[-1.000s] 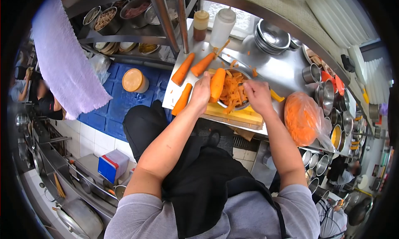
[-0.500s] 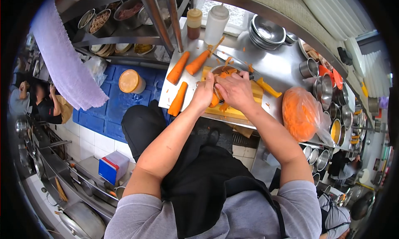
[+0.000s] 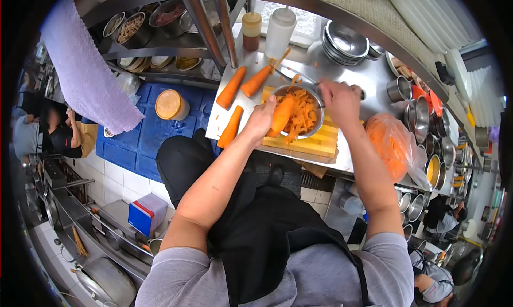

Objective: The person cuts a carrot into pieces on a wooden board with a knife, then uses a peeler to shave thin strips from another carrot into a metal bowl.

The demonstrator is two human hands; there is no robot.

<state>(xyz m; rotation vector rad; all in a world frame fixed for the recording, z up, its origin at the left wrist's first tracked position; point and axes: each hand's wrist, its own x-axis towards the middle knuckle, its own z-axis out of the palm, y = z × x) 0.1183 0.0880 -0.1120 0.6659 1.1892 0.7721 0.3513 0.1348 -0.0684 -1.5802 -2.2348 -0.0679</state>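
Item: left hand (image 3: 260,120), gripping a peeled carrot (image 3: 281,115), which is leaning tilted over the rim of a steel bowl (image 3: 316,101).
Item: bowl, sitting on a wooden cutting board (image 3: 310,141) on the steel bench (image 3: 368,83) and carrying orange carrot shavings (image 3: 300,113).
Item: right hand (image 3: 341,100), at 3 o'clock of the bowl, fingers curling closed; what it is holding cannot be told.
Item: three whole carrots (image 3: 231,87), lying at 9 to 11 o'clock of the bowl.
Item: plastic bag of shredded carrot (image 3: 389,147), lying at 4 o'clock.
Item: two squeeze bottles (image 3: 280,31), standing at 12 o'clock.
Item: stacked steel bowls (image 3: 344,42), resting at 1 o'clock.
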